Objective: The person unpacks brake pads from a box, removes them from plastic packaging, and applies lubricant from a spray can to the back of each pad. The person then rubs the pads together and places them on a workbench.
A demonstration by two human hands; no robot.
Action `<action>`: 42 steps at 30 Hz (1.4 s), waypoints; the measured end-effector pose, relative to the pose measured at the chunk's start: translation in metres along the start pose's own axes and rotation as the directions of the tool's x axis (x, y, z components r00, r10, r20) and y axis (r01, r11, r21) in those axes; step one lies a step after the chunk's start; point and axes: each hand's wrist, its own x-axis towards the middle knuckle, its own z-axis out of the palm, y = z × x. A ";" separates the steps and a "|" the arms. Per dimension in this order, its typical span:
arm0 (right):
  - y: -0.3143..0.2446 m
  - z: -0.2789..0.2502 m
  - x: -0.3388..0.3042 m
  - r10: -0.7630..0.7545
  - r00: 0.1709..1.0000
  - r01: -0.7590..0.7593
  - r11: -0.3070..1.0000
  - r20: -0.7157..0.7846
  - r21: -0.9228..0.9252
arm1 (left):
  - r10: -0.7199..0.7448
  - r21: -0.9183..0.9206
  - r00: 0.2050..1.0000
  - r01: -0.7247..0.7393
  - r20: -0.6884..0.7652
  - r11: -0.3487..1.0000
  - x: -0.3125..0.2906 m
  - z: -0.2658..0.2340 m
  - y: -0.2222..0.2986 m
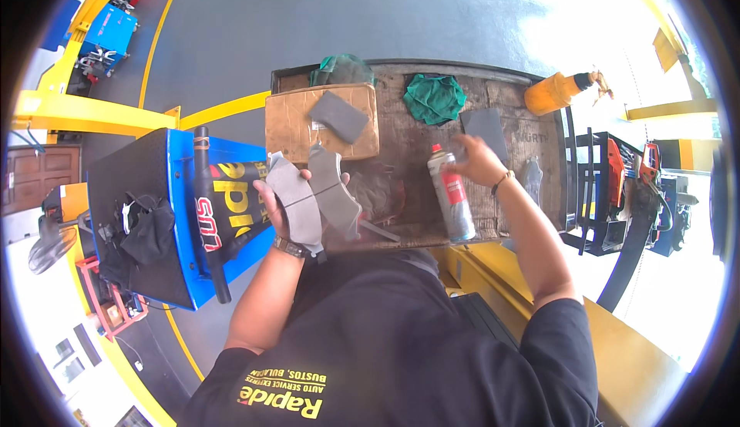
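Note:
My left hand [271,205] is closed around two grey brake pads, their flat faces turned up. The left brake pad [297,205] lies across the palm; the right brake pad [333,193] sits beside it, with fingertips showing behind its upper part. My right hand [484,163] is at the upper end of a spray can [453,200] with a red top, thumb and fingers against its side. That can leans to the left over the wooden tabletop [416,223]; whether its base touches the wood I cannot tell.
A cardboard box [281,130] bears a dark grey sanding sheet [338,116]. Another dark sheet [486,125] lies near a green cloth [434,99]. An orange spray bottle [556,94] is at the far right corner. A blue cabinet [185,234] stands left; a yellow beam [493,280] runs in front.

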 end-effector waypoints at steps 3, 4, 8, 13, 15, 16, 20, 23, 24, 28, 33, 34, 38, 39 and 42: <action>0.001 0.014 -0.016 0.170 0.843 -0.129 0.985 -0.510 0.114 | -0.002 0.025 1.000 0.002 -0.015 1.000 -0.002 -0.011 0.000; -0.010 0.019 -0.027 0.170 0.860 -0.184 0.983 -0.481 0.018 | 0.000 0.034 1.000 0.001 -0.022 0.999 -0.002 -0.016 -0.001; -0.023 0.038 -0.043 0.191 0.878 -0.322 0.914 -0.438 -0.248 | -0.006 0.064 1.000 0.005 0.014 0.998 0.001 -0.014 -0.006; 0.021 0.017 -0.016 0.321 0.898 -0.354 0.933 -0.303 -0.061 | -0.077 0.092 0.981 0.062 0.176 0.994 0.006 0.003 -0.014; 0.024 0.010 -0.010 0.319 0.928 -0.317 0.947 -0.193 0.043 | -0.115 0.095 0.976 0.099 0.184 0.991 0.008 0.007 -0.016; 0.028 0.013 -0.009 0.292 0.943 -0.289 0.956 -0.162 0.044 | -0.142 0.104 0.972 0.124 0.189 0.987 0.012 0.011 -0.017; 0.025 0.030 -0.012 0.199 0.977 -0.195 0.979 -0.071 0.049 | -0.203 0.050 0.963 0.197 0.177 0.979 0.026 0.037 -0.031; 0.000 0.022 -0.016 0.177 0.980 -0.166 0.978 -0.090 0.125 | -0.243 0.095 0.938 0.226 0.246 0.969 0.042 0.034 -0.032; -0.001 0.016 -0.021 0.118 0.986 -0.064 0.920 -0.116 0.387 | -0.255 0.077 0.939 0.244 0.230 0.967 0.049 0.034 -0.036; -0.029 -0.008 -0.051 0.008 0.974 0.186 0.535 -0.226 0.824 | -0.310 0.117 0.933 0.292 0.183 0.949 0.082 0.043 -0.049; -0.074 -0.022 -0.075 -0.162 0.905 0.319 0.871 -0.394 0.374 | -0.333 0.296 0.929 0.277 0.159 0.914 0.131 0.051 -0.063; -0.076 -0.021 -0.075 -0.168 0.890 0.324 0.887 -0.424 0.329 | -0.351 0.327 0.922 0.284 0.167 0.901 0.141 0.049 -0.066; -0.078 -0.010 -0.066 -0.132 0.834 0.227 0.967 -0.536 0.116 | -0.418 0.364 0.891 0.335 0.178 0.869 0.160 0.059 -0.073; -0.081 -0.009 -0.069 -0.084 0.872 0.152 0.983 -0.482 0.104 | -0.394 0.368 0.904 0.314 0.164 0.875 0.160 0.063 -0.075; -0.094 -0.003 -0.066 -0.050 0.891 0.072 0.997 -0.450 0.031 | -0.206 0.514 0.975 0.138 0.077 0.847 0.163 0.060 -0.071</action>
